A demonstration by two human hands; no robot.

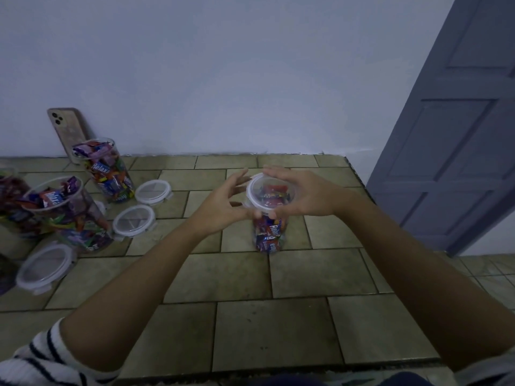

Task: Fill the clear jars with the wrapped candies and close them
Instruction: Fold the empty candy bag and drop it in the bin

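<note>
Counter (278,324), tiled in dull green-brown, set against a pale wall, items listed left to right. Edge jar (11,201): clear, full of wrapped candies, cut off by the left border, no lid visible on it. Near lid (44,267): clear with a white rim, lying flat at the near left. Sleeve (41,358): white with dark stripes, lower left corner. Front jar (69,215): clear, open, upright, candies heaped to the rim, just right of the edge jar. Phone (68,132): propped on end against the wall, camera side outward, behind the back jar. Back jar (107,171): clear, open, filled with candies above the rim, farthest of the left group. Middle lid (133,220): flat, just beside the front jar's right side. Far lid (153,192): flat, just right of the back jar. Left hand (223,201): fingers spread and fairly straight at the left rim of the top lid, thumb beside the jar just under the rim. Centre jar (269,232): clear, upright mid-counter, packed with candies, well apart from the left group. Top lid (269,193): seated on the centre jar's mouth; near rim blurred. Right hand (303,196): fingers curled over the far and right rim of the top lid, thumb on its near edge, gripping it. Door (451,135): grey-blue, panelled, at far right beyond the counter's end.
</note>
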